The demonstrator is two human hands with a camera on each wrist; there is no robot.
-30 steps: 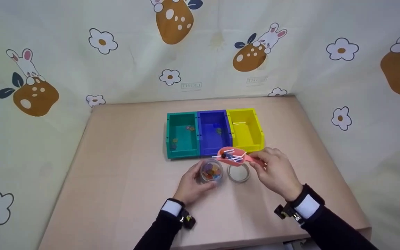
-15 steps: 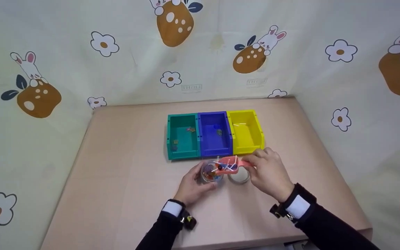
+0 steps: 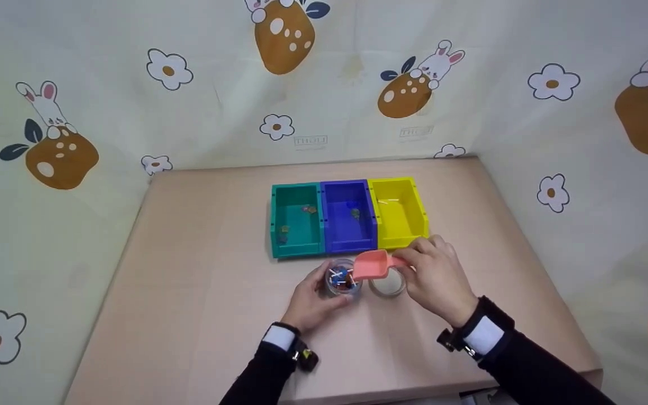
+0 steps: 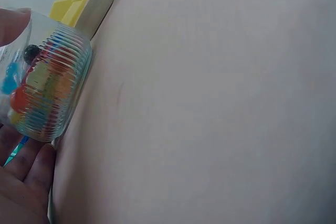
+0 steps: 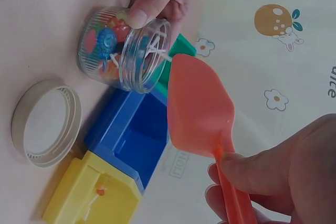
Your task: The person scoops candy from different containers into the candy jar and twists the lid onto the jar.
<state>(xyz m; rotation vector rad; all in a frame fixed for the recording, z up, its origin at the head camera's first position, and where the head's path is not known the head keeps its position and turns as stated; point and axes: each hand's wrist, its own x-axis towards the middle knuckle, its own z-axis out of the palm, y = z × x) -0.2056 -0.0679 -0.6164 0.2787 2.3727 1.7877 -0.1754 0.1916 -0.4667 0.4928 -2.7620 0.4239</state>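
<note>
My left hand (image 3: 310, 304) grips a small clear ribbed jar (image 5: 126, 72), fingers and thumb round its side. Colourful bead-like pieces fill the jar, and among them lie small blue and dark pieces with white sticks, like tiny lollipops. By its handle, my right hand (image 3: 439, 278) holds a pink-orange scoop (image 3: 371, 264), its lip at the jar's mouth and its bowl bare. In the right wrist view the scoop (image 5: 202, 106) shows its underside, with a white stick close to its edge. Beside the jar a round pale lid (image 5: 47, 124) lies on the table.
Behind the hands stand three joined bins: green (image 3: 298, 250), blue (image 3: 349, 244) and yellow (image 3: 400, 242). A few small pieces lie in each of them; the yellow one has white sticks. Patterned cloth (image 3: 211, 112) walls the table (image 3: 189, 281) at the back and sides.
My right hand has brought the loaded scoop left to the jar and tipped it. The white-stick pieces have dropped from the scoop into the jar. My left hand has stayed in place.
</note>
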